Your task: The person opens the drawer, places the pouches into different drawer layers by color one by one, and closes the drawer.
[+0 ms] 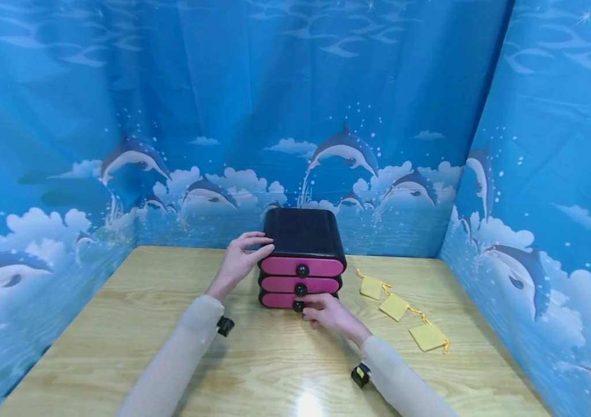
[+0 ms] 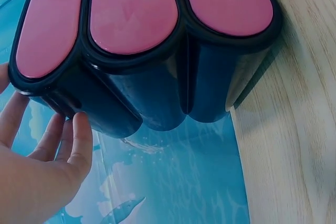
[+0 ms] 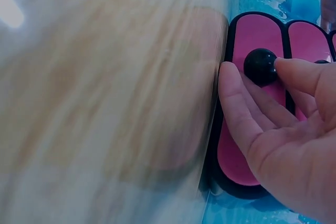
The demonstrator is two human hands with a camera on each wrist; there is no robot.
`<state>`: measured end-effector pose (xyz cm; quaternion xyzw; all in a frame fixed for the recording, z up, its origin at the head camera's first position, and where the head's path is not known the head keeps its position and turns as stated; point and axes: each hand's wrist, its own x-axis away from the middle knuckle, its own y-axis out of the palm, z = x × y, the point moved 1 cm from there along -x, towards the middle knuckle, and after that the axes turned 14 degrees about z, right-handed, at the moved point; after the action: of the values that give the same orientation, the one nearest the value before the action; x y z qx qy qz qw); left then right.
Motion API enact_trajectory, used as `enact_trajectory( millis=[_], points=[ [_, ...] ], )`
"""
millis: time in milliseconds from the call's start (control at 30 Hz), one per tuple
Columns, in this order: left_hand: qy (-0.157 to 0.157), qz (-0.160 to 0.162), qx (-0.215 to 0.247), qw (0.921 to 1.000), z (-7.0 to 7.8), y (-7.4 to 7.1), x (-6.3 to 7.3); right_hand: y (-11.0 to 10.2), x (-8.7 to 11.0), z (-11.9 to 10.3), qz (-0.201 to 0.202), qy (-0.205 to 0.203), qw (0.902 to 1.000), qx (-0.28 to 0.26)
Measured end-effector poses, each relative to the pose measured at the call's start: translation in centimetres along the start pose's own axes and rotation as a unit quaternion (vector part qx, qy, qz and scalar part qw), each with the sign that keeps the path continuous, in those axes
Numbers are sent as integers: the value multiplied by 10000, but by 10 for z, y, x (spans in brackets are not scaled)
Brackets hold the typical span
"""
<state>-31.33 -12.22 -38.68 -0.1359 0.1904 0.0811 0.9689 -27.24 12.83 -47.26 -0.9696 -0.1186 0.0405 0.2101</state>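
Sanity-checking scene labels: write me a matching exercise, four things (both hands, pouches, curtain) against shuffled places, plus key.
Things:
1. left hand
2. right hand
3. yellow pouches
4. dolphin curtain

Places:
A. at the round black knob of the bottom drawer
B. hanging behind the drawer box
C. at the upper left side of the drawer box
D. lying on the table, right of the drawer box

Pairs: 1-C, 2-A, 3-D, 4-B
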Motion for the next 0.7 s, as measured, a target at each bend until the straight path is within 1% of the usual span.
enact_trajectory(
  millis=[200, 433, 533, 700],
  points=[
    [44, -24, 87, 9999, -1, 0, 0, 3, -3, -3, -56, 32, 9999, 81],
    [145, -127, -37, 9998, -5, 1, -1, 6, -3, -1, 73, 71, 9999, 96],
    [124, -132, -85, 9998, -5, 2, -2, 7, -2, -1, 95, 68, 9997, 218],
    [60, -102, -73, 9999, -4, 1, -4, 6, 1, -3, -3, 90, 9989, 468]
  ],
)
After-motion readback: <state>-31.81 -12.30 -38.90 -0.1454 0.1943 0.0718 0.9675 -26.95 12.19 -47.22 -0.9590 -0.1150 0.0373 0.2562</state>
